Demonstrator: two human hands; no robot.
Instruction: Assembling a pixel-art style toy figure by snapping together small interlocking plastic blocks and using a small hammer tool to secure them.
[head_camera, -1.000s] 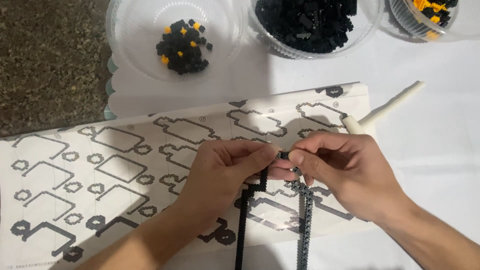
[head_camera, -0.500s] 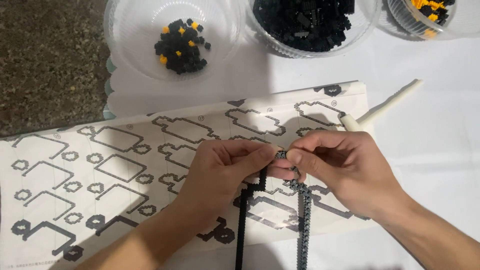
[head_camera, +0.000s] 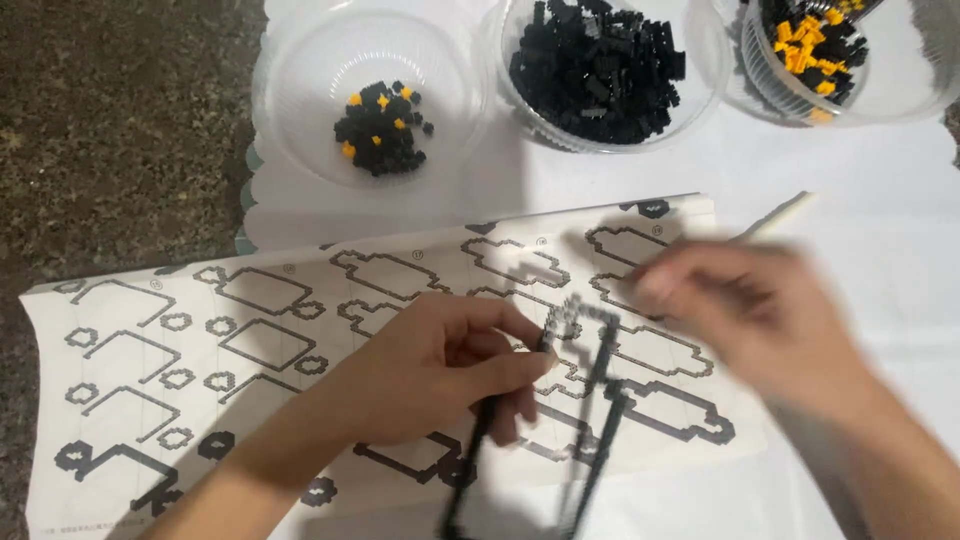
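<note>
Left hand (head_camera: 440, 375) pinches black brick frame (head_camera: 590, 390); right hand (head_camera: 745, 315) blurred.

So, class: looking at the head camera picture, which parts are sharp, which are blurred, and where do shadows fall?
Head view: the right hand is smeared by motion blur; the left hand, pinching the thin black brick frame, is nearly sharp; the instruction sheet and the bowl of black bricks are crisp; soft shadows lie on the white cloth beside the bowls; no strong glare.

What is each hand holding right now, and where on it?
The left hand pinches the thin black brick frame near its top left corner. The right hand is blurred; any hold cannot be told.
</note>
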